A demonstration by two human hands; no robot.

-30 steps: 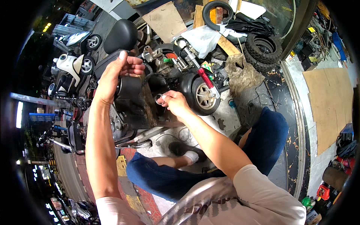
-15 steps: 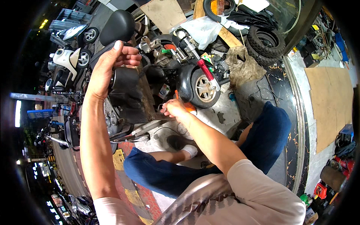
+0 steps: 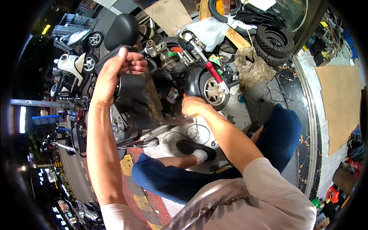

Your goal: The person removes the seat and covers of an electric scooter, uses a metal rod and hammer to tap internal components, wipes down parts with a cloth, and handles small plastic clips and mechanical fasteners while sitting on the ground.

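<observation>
My left hand (image 3: 124,63) is raised beside the dark scooter body, just above a black flap (image 3: 132,96). Its thumb points up, its fingers are bent and apart from the thumb, and nothing shows in them. Lower and to the right, my right hand (image 3: 193,106) is closed, with a bit of something orange (image 3: 184,95) showing at its upper edge; the rest is hidden by the fist. Close to it is a small wheel (image 3: 214,92) with a black fender and a red shock absorber (image 3: 214,73). A thin black cable (image 3: 197,130) loops on the floor below the fist.
Worn tyres (image 3: 272,42), a dirty cloth (image 3: 251,65) and a pale plastic bag (image 3: 207,30) lie beyond the wheel. A black seat (image 3: 122,30) stands at upper left. Cardboard (image 3: 339,107) lies at right. My shoe (image 3: 195,149) is near the cable.
My right hand has moved right, from the dirty board's lower end to the orange thing by the wheel. The looped cable now shows more plainly. My left hand keeps its place and pose.
</observation>
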